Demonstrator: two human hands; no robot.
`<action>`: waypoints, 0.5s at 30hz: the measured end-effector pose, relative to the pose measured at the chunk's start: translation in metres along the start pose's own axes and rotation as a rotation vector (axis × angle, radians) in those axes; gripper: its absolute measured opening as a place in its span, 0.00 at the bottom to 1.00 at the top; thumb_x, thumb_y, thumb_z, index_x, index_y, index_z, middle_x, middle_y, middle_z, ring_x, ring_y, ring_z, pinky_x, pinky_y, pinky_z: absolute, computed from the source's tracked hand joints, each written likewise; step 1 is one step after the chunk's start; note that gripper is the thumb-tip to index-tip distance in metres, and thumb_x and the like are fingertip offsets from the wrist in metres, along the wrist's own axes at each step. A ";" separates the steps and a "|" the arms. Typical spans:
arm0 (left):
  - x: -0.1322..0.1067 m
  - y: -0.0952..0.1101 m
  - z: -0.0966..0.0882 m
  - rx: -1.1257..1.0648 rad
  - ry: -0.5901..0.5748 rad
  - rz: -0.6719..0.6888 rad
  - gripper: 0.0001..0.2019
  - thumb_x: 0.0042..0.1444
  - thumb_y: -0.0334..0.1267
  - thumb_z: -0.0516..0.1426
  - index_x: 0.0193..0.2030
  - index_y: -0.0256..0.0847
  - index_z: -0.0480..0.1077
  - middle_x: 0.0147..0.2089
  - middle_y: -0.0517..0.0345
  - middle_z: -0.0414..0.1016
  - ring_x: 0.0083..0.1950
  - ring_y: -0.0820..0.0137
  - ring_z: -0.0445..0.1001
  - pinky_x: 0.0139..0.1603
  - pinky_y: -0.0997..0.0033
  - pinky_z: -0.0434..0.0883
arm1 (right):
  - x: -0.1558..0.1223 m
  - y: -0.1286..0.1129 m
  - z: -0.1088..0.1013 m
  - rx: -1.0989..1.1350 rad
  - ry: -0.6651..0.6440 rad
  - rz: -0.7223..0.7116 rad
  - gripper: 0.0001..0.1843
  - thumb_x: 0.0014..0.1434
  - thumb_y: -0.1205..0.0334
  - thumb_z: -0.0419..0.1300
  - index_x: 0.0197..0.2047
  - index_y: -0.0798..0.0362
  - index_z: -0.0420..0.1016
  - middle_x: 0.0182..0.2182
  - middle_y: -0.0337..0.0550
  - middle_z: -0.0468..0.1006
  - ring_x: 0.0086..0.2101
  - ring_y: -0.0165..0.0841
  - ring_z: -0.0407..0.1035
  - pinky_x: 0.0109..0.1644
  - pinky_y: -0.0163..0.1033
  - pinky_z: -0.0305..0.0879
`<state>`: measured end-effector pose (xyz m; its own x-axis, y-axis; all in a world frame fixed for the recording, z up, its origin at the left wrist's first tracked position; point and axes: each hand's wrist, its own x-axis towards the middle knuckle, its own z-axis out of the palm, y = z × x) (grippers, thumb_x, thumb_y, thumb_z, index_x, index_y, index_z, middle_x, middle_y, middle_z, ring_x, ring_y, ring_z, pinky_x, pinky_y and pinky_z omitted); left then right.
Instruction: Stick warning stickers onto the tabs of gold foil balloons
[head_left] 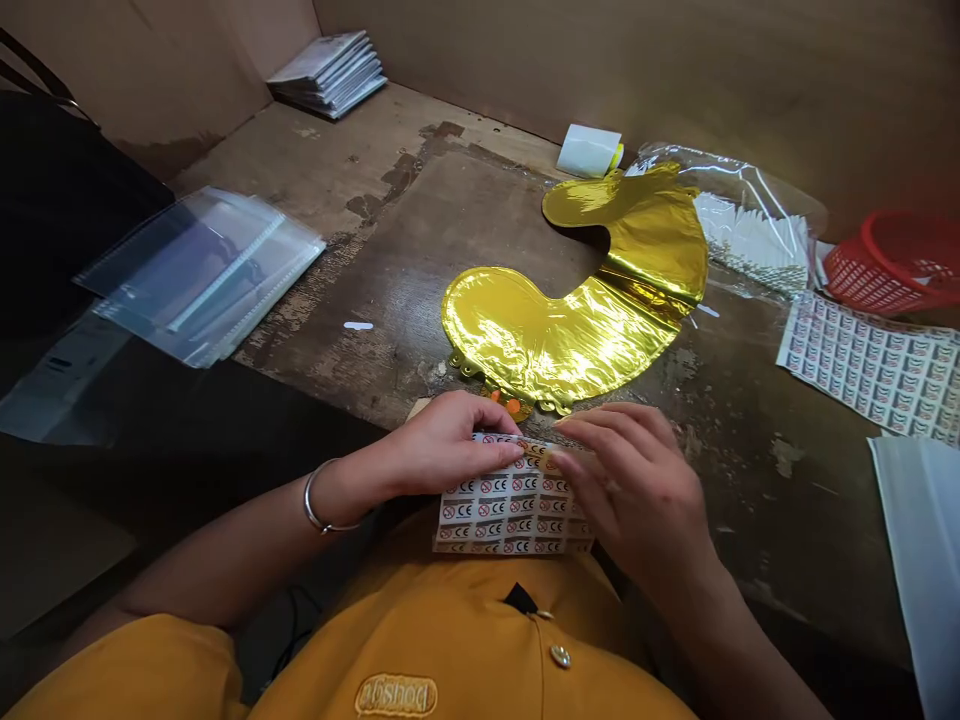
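Observation:
A sheet of small CE warning stickers (510, 510) lies at the near edge of the worn wooden table (420, 250), right in front of my yellow shirt. My left hand (442, 445), a bangle on its wrist, presses fingers on the sheet's top edge. My right hand (630, 480) curls over the sheet's upper right corner, fingertips pinching at a sticker there. Just beyond both hands lies a flat, deflated gold foil balloon (577, 310), curved like a hook.
A stack of clear plastic bags (202, 270) lies at left. A second sticker sheet (870, 365) and a red basket (892, 260) sit at right, a bag of white straws (750, 235) behind the balloon, and white packets (330, 70) at the far left corner.

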<state>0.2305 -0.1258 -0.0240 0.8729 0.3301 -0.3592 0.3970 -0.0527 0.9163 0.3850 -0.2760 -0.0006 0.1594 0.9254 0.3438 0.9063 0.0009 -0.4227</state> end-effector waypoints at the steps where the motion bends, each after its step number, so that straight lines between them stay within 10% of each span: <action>1: 0.000 0.001 0.000 0.020 0.002 0.027 0.09 0.54 0.38 0.59 0.36 0.36 0.77 0.33 0.58 0.79 0.34 0.72 0.74 0.33 0.75 0.68 | 0.004 -0.002 0.000 0.003 -0.052 -0.030 0.08 0.60 0.65 0.60 0.44 0.50 0.75 0.37 0.45 0.79 0.42 0.41 0.68 0.48 0.48 0.66; 15: 0.001 -0.001 0.000 0.082 -0.026 0.115 0.09 0.55 0.36 0.58 0.39 0.37 0.77 0.34 0.58 0.79 0.34 0.72 0.74 0.33 0.76 0.66 | 0.012 0.001 0.004 0.169 -0.189 0.134 0.05 0.61 0.62 0.58 0.35 0.48 0.76 0.32 0.43 0.78 0.38 0.38 0.70 0.40 0.44 0.68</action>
<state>0.2309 -0.1259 -0.0250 0.9206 0.2929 -0.2584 0.3150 -0.1657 0.9345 0.3862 -0.2636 -0.0003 0.1831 0.9758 0.1194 0.8015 -0.0778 -0.5930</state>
